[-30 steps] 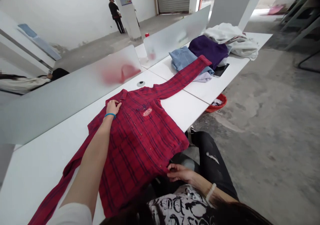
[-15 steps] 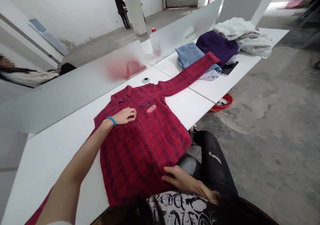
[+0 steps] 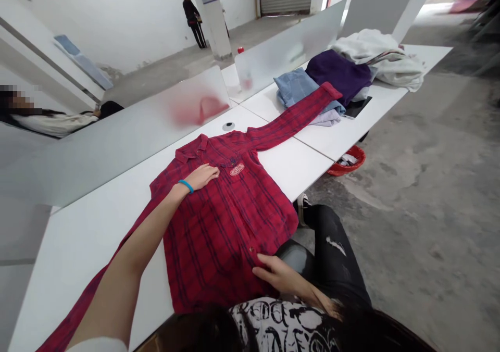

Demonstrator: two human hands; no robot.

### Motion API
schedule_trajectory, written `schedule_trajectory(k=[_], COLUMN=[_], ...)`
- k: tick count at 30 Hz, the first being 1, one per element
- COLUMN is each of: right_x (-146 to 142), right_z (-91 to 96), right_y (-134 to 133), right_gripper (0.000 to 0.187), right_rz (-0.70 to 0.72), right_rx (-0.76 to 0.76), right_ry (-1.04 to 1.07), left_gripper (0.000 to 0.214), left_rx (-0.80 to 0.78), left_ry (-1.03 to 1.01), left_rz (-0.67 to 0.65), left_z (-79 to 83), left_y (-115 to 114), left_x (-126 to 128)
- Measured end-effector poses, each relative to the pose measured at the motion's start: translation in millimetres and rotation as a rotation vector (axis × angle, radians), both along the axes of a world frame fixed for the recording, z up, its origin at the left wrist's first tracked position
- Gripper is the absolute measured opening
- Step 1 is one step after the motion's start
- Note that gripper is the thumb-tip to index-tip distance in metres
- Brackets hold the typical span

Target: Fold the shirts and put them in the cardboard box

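Observation:
A red and navy plaid shirt [image 3: 213, 227] lies front up on the white table, its collar toward the frosted divider and its hem at my lap. One sleeve stretches right onto a pile of clothes; the other runs down to the left under my forearm. My left hand [image 3: 201, 176], with a blue band at the wrist, is closed on the button edge at chest height, beside the round patch [image 3: 236, 170]. At the lower front edge, near a button, my right hand [image 3: 279, 273] grips the cloth between thumb and fingers. Its fingertips are partly hidden.
Folded blue denim [image 3: 299, 84], a purple garment [image 3: 338, 73] and white cloth [image 3: 371, 47] are heaped on the table's right. A dark tablet-like thing [image 3: 357, 108] lies near them. Below the edge stands a red basket [image 3: 344, 171]. Frosted dividers [image 3: 128, 138] line the back.
My left hand has shifted slightly right along the shirt front, and its fingers have curled in. The right hand stays at the lower edge. The view has tilted a little.

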State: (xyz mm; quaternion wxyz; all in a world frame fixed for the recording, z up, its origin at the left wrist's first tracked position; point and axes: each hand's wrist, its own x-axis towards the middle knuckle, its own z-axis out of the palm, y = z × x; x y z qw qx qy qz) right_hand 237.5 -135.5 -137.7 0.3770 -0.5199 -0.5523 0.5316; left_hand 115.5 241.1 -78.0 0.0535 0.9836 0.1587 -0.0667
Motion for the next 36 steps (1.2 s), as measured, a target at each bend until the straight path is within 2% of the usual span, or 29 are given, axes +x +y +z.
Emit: schedule_trajectory(k=[2,5,7,10,12,14,18,22,26,31,33,36], right_x=[1,4,5,5,5,6,9,8,6,4,4,6], right_z=[-7.5,-24.0,-38.6,-61.4,-73.4,-81.3,-86.3,-78.6,-61.3,-39.6,-34.2,-30.9], right_y=[-1,-5,-7,-8,-6,-3,0,-6,-16,-29,-34,-38], right_gripper=[0.029,0.034,0.042,0.079,0.099,0.099,0.071,0.049,0.046,0.036,0.032,0.034], right_rz=[-0.003,0.077,0.056,-0.132,-0.273,-0.365,-0.441,-0.46,-0.423,-0.269,-0.257,-0.301], right_rx=[-0.064,-0.159,-0.27,-0.511,-0.615,-0.654,-0.701,-0.669,-0.54,-0.33,-0.226,-0.136], right_ry=[0.081,0.266,0.393,0.571,0.737,0.91,1.036,0.944,0.736,0.209,-0.005,-0.212], left_gripper=[0.032,0.032,0.033,0.035,0.037,0.039,0.041,0.041,0.038,0.039,0.04,0.032], left_rx=[0.015,0.012,0.013,0.066,0.1,0.091,0.032,0.03,0.116,0.095,0.086,0.068], left_ry=[-0.027,-0.056,-0.076,-0.113,-0.146,-0.165,-0.119,-0.12,-0.18,-0.224,-0.23,-0.228], left_rz=[0.01,0.021,0.041,0.071,0.073,0.07,0.081,0.126,0.201,0.547,0.614,0.635], left_z=[-3.4,-5.7,-6.3,-6.4,-5.9,-5.8,-10.9,-20.7,-23.0,-13.5,-10.0,-7.0], left_y=[1,2,1,-8,-20,-34,-52,-53,-35,24,50,81], left_x=[2,-2,-6,-13,-16,-20,-30,-41,-46,-43,-41,-40])
